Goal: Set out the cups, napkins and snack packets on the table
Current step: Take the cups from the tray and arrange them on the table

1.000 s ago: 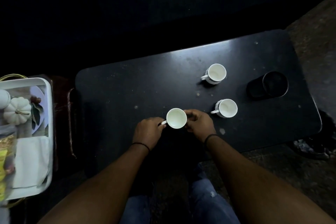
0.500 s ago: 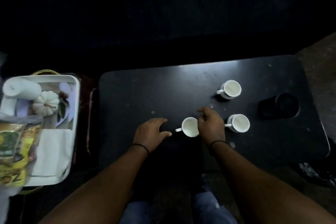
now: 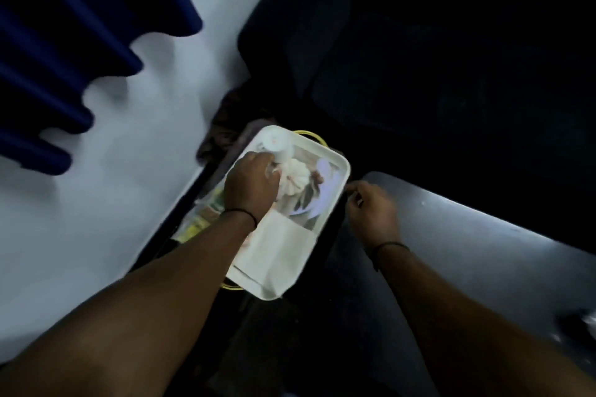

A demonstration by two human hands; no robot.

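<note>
A white tray point(image 3: 339, 167) stands to the left of the dark table point(image 3: 467, 229). It holds a white cylinder point(image 3: 274, 142) at its far corner, a white pumpkin ornament point(image 3: 296, 183), and a folded white napkin point(image 3: 280, 248) at its near end. Yellow-green snack packets point(image 3: 200, 219) show at the tray's left side, partly under my arm. My left hand point(image 3: 251, 185) is over the tray with its fingers curled on the cylinder's near end; the view is blurred. My right hand point(image 3: 371, 213) hovers at the table's left edge, loosely curled and holding nothing. No cups are in view.
A pale wall point(image 3: 113, 203) and a dark blue curtain point(image 3: 64, 42) fill the left. A dark seat or cushion point(image 3: 419, 74) lies beyond the tray. A yellow rim point(image 3: 314, 136) shows under the tray's far end. My legs are below in shadow.
The view has swung left from the table to the tray. My left hand left the cup and reached into the tray; my right hand let go and moved to the table's left edge.
</note>
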